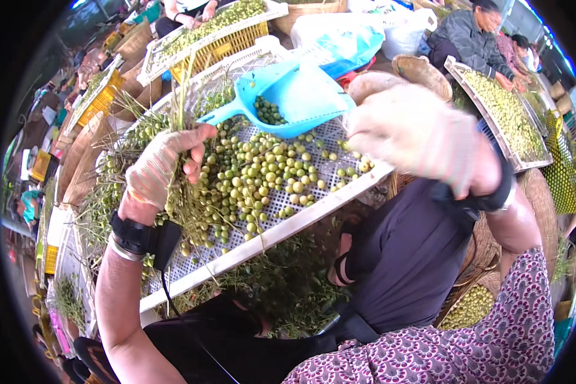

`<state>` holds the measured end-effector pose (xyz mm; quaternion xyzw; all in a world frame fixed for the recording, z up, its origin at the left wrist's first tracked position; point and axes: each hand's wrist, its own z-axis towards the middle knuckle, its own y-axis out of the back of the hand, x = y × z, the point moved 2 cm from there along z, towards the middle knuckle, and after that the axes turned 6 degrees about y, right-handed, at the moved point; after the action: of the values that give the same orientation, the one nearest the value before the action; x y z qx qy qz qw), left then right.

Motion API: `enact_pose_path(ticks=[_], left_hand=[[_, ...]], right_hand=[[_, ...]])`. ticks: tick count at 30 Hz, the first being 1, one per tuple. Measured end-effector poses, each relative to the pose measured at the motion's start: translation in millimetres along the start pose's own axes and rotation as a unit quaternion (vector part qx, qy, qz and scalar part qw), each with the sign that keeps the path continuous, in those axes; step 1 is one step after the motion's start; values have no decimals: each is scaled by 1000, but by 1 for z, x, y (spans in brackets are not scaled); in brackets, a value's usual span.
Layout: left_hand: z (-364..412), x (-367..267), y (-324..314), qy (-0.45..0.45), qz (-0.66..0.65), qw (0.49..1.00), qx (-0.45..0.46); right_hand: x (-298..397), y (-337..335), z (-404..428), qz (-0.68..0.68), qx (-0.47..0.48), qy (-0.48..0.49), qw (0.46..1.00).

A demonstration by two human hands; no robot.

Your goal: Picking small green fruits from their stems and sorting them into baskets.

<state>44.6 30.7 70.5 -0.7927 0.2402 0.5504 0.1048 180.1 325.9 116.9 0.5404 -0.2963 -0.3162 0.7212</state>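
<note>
My left hand (158,165), in a pale work glove with bare fingertips, is closed around a bunch of thin plant stems (180,108). Stems stick up above the fist, and a tangle hangs below it over the white perforated plastic tray (269,237). Loose small round green and yellowish fruits (269,175) cover the tray's middle. A light-blue dustpan (312,93) lies across the far part, with darker green fruits (269,110) in it; its handle points towards my left hand. My gloved right hand (408,134) is motion-blurred above the tray's right corner, near the dustpan's lip, its fingers unclear.
Fruit-bearing stems (108,192) are heaped at the tray's left. Leafy plant debris (288,278) lies below its near edge. A basket of fruits (470,307) stands by my right leg. Co-workers sit at other trays (504,110) beyond. Plastic bags (338,38) and baskets (422,74) stand behind the tray.
</note>
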Motion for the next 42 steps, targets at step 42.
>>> enact_pose_path(ticks=[42], left_hand=[[-33,13,65,-106,17,991,-83]], right_hand=[[39,-94,100,11,240,-47,970]])
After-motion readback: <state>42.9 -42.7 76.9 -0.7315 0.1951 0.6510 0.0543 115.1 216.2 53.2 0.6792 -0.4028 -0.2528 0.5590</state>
